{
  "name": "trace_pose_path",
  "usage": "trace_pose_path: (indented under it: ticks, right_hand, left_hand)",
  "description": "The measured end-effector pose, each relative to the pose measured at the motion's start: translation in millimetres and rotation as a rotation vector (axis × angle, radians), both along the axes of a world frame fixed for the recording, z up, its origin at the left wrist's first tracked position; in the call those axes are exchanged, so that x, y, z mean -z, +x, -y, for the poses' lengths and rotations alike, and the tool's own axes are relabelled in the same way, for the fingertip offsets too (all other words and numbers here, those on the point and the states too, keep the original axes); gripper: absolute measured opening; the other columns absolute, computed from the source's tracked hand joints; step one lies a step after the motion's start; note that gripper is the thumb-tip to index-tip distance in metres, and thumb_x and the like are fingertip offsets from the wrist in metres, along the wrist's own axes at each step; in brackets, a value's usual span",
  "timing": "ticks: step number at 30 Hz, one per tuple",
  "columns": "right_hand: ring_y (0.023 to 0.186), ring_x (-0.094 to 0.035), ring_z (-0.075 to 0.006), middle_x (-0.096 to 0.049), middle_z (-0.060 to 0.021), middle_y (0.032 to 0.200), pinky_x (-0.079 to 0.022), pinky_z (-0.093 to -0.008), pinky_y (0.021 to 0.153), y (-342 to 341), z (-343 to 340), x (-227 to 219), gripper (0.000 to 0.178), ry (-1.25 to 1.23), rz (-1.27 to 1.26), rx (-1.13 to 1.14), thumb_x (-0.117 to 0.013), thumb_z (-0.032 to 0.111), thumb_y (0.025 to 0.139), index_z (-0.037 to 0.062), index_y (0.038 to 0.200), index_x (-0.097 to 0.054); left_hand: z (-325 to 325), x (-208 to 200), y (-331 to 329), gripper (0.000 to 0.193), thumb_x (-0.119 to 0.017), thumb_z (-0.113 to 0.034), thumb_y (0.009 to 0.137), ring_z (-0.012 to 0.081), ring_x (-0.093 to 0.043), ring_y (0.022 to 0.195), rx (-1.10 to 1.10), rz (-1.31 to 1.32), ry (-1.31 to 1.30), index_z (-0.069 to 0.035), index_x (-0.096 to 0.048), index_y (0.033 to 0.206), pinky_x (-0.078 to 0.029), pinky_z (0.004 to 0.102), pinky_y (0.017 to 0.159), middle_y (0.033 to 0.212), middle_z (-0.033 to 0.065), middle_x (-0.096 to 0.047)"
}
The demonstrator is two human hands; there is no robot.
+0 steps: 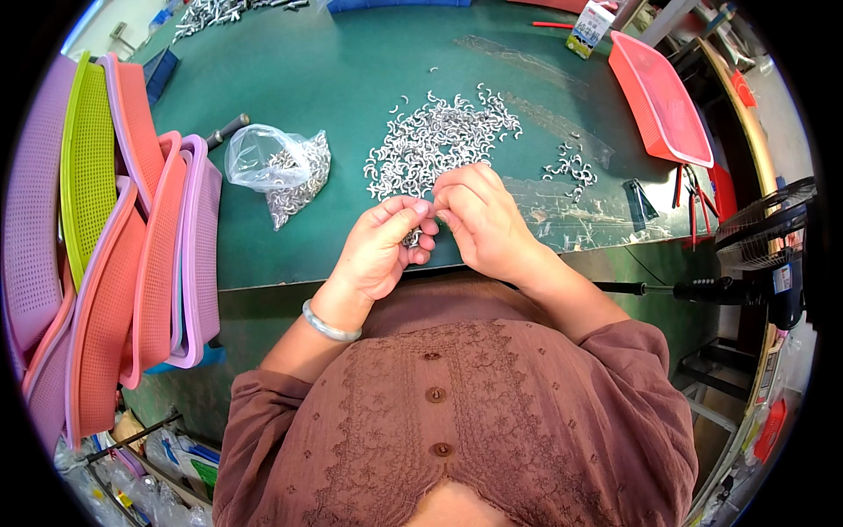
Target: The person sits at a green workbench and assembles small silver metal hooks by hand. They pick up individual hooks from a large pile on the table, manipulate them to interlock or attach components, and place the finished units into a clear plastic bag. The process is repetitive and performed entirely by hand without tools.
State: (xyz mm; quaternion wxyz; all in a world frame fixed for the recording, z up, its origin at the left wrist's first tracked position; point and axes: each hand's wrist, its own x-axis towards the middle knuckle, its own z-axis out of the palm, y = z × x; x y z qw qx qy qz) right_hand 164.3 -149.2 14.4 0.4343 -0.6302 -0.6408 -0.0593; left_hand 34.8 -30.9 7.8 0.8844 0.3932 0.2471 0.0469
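My left hand [378, 246] is closed around a few small curved metal pieces [412, 237], which show between its fingers at the table's front edge. Close against its thumb, my right hand [483, 220] is pinched; whatever sits between its fingertips is too small to make out. A wide heap of silvery curved metal pieces [439, 132] spreads over the green table [351, 70] just beyond both hands. Left of the heap lies an open clear plastic bag [268, 158] partly filled with similar pieces. A smaller scatter of pieces [571, 167] lies to the right.
Stacked purple, green and coral plastic baskets [105, 246] stand along the left. A coral basket [659, 97] sits at the right, near red-handled pliers [694, 206] and a black fan [773, 237]. A small carton [589, 31] and more metal parts [211, 18] lie at the back.
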Motion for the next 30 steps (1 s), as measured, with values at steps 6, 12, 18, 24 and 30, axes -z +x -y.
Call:
trace_pose_path:
  ticks: [6,12,18,24,30]
  right_hand:
    - [0.082,-0.053,-0.0295,-0.056,-0.0109,0.093,-0.044,-0.0366,0.071,-1,0,4,0.021,0.044,-0.025,-0.028,-0.062,-0.005,0.07,0.0027,0.087,-0.052]
    - [0.087,-0.054,-0.0305,-0.057,-0.0121,0.093,-0.044,-0.0376,0.075,-1,0,3,0.016,0.059,-0.044,-0.066,-0.061,0.0,0.073,0.0021,0.088,-0.055]
    - [0.089,-0.054,-0.0313,-0.058,-0.0117,0.093,-0.045,-0.0379,0.075,3,5,9,0.019,0.014,-0.21,0.009,-0.064,-0.001,0.073,0.0038,0.09,-0.056]
    - [0.086,-0.055,-0.0308,-0.059,-0.0113,0.091,-0.045,-0.038,0.073,0,5,9,0.02,0.008,-0.22,0.021,-0.065,0.0,0.072,0.004,0.09,-0.057]
    - [0.084,-0.056,-0.0294,-0.06,-0.01,0.089,-0.046,-0.0369,0.071,-1,3,7,0.018,0.037,-0.159,0.027,-0.066,0.0,0.072,0.0043,0.087,-0.058]
  left_hand:
    - [2,1,3,0.012,-0.055,-0.018,0.092,0.0123,-0.052,0.068,0.015,-0.003,-0.131,-0.006,-0.057,0.089,-0.042,0.0234,0.055,0.081,0.0038,-0.057]
    - [3,3,5,0.01,-0.055,-0.016,0.092,0.0121,-0.052,0.068,0.006,0.036,-0.144,-0.007,-0.056,0.091,-0.042,0.0231,0.055,0.081,0.0038,-0.057]
    - [5,4,3,0.007,-0.055,-0.013,0.092,0.0107,-0.052,0.068,-0.101,0.056,0.02,-0.006,-0.057,0.091,-0.042,0.023,0.055,0.08,0.0033,-0.057]
    - [8,3,4,0.008,-0.056,-0.012,0.092,0.009,-0.052,0.065,-0.108,0.059,0.105,-0.005,-0.06,0.093,-0.042,0.0224,0.054,0.078,0.0022,-0.058]
    - [10,3,3,0.009,-0.056,-0.012,0.092,0.009,-0.053,0.065,-0.125,0.065,0.159,-0.004,-0.06,0.094,-0.042,0.0225,0.053,0.077,0.0026,-0.059]
